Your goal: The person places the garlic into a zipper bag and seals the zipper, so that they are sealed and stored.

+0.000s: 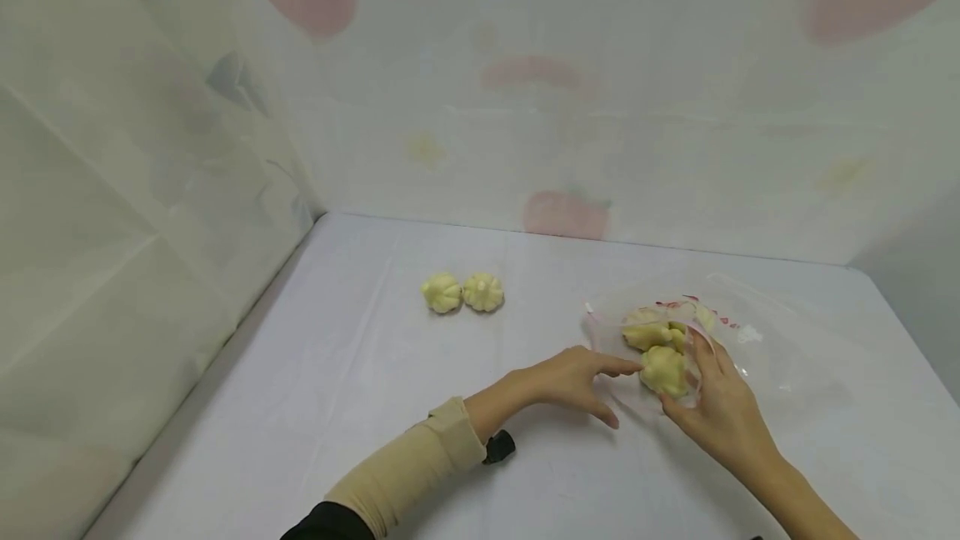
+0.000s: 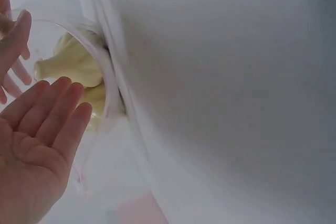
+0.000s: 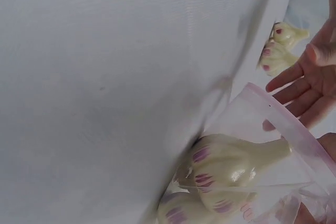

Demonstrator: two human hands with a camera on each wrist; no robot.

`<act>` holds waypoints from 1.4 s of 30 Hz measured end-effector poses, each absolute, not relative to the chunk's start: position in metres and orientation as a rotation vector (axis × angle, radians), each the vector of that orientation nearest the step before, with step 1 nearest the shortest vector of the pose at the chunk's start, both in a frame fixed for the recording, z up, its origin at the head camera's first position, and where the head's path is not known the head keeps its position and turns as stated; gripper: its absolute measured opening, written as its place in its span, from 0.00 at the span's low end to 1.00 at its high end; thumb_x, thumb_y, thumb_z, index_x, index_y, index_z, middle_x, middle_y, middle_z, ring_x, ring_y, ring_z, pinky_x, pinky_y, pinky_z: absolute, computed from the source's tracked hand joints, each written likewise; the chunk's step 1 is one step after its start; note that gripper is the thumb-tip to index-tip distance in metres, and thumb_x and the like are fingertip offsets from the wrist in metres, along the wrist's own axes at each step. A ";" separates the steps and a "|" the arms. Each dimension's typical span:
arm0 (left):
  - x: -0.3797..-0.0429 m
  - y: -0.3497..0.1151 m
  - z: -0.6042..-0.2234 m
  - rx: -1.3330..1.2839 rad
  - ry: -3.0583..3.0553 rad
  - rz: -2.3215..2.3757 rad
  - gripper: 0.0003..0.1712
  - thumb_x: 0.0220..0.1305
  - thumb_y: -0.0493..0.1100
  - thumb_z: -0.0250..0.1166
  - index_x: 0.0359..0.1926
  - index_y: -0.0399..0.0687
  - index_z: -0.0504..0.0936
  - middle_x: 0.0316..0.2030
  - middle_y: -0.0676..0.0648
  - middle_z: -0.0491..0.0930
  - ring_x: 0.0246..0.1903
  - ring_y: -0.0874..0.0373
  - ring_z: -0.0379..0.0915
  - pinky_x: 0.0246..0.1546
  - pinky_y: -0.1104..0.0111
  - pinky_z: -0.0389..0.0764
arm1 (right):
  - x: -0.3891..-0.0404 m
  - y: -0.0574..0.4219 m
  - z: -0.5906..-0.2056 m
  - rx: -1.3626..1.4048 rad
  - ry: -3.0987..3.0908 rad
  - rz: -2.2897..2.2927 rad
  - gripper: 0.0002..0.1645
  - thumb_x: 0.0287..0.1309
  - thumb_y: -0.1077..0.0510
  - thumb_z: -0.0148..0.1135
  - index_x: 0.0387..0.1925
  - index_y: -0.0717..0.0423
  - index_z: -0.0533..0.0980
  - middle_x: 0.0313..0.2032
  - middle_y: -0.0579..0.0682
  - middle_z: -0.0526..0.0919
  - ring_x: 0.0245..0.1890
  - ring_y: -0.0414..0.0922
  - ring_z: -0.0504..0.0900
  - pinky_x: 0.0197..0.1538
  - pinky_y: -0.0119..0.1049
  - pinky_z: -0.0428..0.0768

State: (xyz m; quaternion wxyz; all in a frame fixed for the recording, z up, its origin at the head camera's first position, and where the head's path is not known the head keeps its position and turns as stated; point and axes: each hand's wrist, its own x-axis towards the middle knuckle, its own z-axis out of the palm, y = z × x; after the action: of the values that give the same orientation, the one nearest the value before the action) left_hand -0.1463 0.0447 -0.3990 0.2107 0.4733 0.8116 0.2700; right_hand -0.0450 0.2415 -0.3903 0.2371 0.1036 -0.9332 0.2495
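Bag of clear, pink-edged plastic (image 1: 750,336) lies on the white-covered worktop (image 1: 360,373), purple-streaked, pale yellow garlic-shaped bulbs (image 1: 663,371) inside its mouth. Right hand (image 1: 720,415): grip holding the bag at its rim; left hand (image 1: 573,382): grip empty, fingers extended beside the mouth. Two similar bulbs (image 1: 483,292) sit side by side, farther back and left.

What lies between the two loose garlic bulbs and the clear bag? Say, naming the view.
Only bare white tabletop separates the bulbs from the bag in the head view.
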 end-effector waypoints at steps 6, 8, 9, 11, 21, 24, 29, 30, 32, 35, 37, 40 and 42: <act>-0.150 0.024 -0.401 1.274 2.242 0.819 0.44 0.52 0.46 0.76 0.69 0.52 0.69 0.63 0.55 0.73 0.58 0.66 0.69 0.57 0.75 0.69 | -0.046 0.243 -0.393 0.272 -2.546 0.685 0.54 0.26 0.70 0.80 0.60 0.76 0.64 0.54 0.71 0.70 0.46 0.69 0.77 0.41 0.62 0.78; -0.153 0.015 -0.402 1.249 2.240 0.851 0.44 0.53 0.46 0.76 0.70 0.52 0.68 0.63 0.54 0.73 0.59 0.65 0.69 0.58 0.73 0.69 | -0.046 0.243 -0.394 0.277 -2.537 0.680 0.54 0.25 0.70 0.80 0.59 0.77 0.64 0.53 0.71 0.71 0.46 0.69 0.77 0.41 0.61 0.78; -0.154 0.010 -0.401 1.235 2.240 0.866 0.43 0.53 0.46 0.76 0.70 0.52 0.68 0.63 0.54 0.73 0.59 0.64 0.69 0.59 0.72 0.70 | -0.046 0.243 -0.394 0.279 -2.534 0.676 0.54 0.25 0.70 0.80 0.59 0.76 0.64 0.53 0.71 0.71 0.46 0.68 0.77 0.41 0.61 0.78; -0.157 -0.001 -0.401 1.205 2.242 0.902 0.43 0.53 0.45 0.76 0.70 0.51 0.68 0.63 0.53 0.73 0.60 0.63 0.69 0.59 0.70 0.70 | -0.046 0.243 -0.394 0.284 -2.526 0.675 0.54 0.24 0.71 0.80 0.59 0.76 0.64 0.53 0.71 0.71 0.46 0.68 0.77 0.41 0.60 0.79; -0.164 -0.046 -0.394 1.106 2.266 1.045 0.43 0.54 0.45 0.75 0.70 0.48 0.68 0.63 0.51 0.73 0.62 0.56 0.69 0.63 0.65 0.68 | -0.045 0.243 -0.394 0.297 -2.525 0.683 0.53 0.23 0.71 0.80 0.58 0.77 0.65 0.52 0.72 0.71 0.46 0.69 0.77 0.40 0.55 0.80; -0.164 -0.057 -0.394 1.097 2.275 1.082 0.43 0.53 0.44 0.75 0.69 0.47 0.68 0.63 0.50 0.73 0.62 0.55 0.69 0.63 0.64 0.68 | -0.044 0.243 -0.393 0.287 -2.533 0.681 0.53 0.24 0.71 0.80 0.58 0.77 0.65 0.52 0.72 0.71 0.46 0.69 0.76 0.41 0.60 0.79; -0.163 -0.071 -0.398 1.109 2.265 1.153 0.42 0.53 0.43 0.75 0.68 0.42 0.69 0.62 0.45 0.74 0.60 0.52 0.71 0.63 0.65 0.68 | -0.043 0.243 -0.393 0.277 -2.542 0.676 0.53 0.25 0.71 0.80 0.59 0.78 0.65 0.53 0.71 0.71 0.48 0.68 0.75 0.44 0.60 0.76; -0.163 -0.074 -0.399 1.111 2.260 1.166 0.42 0.53 0.42 0.75 0.68 0.42 0.69 0.61 0.44 0.74 0.60 0.51 0.71 0.63 0.65 0.68 | -0.043 0.244 -0.393 0.279 -2.541 0.674 0.54 0.25 0.71 0.81 0.59 0.78 0.65 0.53 0.71 0.71 0.49 0.68 0.75 0.44 0.59 0.76; -0.162 -0.078 -0.400 1.116 2.251 1.189 0.42 0.52 0.41 0.76 0.68 0.40 0.69 0.61 0.42 0.75 0.60 0.49 0.71 0.63 0.66 0.68 | -0.043 0.244 -0.393 0.283 -2.541 0.668 0.54 0.24 0.71 0.81 0.59 0.78 0.65 0.54 0.71 0.71 0.49 0.67 0.75 0.44 0.57 0.75; -0.161 -0.085 -0.401 1.113 2.251 1.210 0.42 0.52 0.41 0.76 0.67 0.39 0.69 0.61 0.41 0.75 0.59 0.47 0.71 0.63 0.65 0.69 | -0.042 0.244 -0.393 0.284 -2.543 0.665 0.53 0.24 0.71 0.81 0.58 0.77 0.65 0.53 0.70 0.71 0.49 0.66 0.75 0.43 0.57 0.76; -0.160 -0.090 -0.401 1.113 2.266 1.217 0.42 0.52 0.41 0.76 0.67 0.39 0.69 0.60 0.40 0.75 0.59 0.47 0.71 0.63 0.64 0.69 | -0.041 0.244 -0.392 0.283 -2.545 0.674 0.53 0.25 0.71 0.80 0.58 0.77 0.65 0.53 0.70 0.71 0.49 0.67 0.75 0.43 0.58 0.77; -0.161 -0.099 -0.400 1.107 2.292 1.236 0.41 0.53 0.41 0.75 0.67 0.37 0.69 0.60 0.40 0.75 0.59 0.46 0.71 0.62 0.62 0.70 | -0.040 0.243 -0.392 0.279 -2.545 0.690 0.52 0.25 0.71 0.80 0.58 0.76 0.65 0.53 0.70 0.71 0.48 0.68 0.76 0.42 0.58 0.78; -0.161 -0.104 -0.399 1.102 2.315 1.252 0.41 0.53 0.41 0.75 0.67 0.36 0.69 0.60 0.39 0.75 0.60 0.46 0.71 0.62 0.60 0.70 | -0.039 0.242 -0.391 0.278 -2.545 0.698 0.52 0.25 0.72 0.80 0.58 0.76 0.65 0.53 0.70 0.71 0.48 0.68 0.76 0.41 0.56 0.79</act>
State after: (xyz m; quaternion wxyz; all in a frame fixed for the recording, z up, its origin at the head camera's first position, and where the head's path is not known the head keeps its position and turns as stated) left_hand -0.1611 -0.1044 -0.3989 0.1436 0.3823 0.8029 0.4343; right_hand -0.0394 0.2424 -0.3914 0.2414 0.1017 -0.9307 0.2551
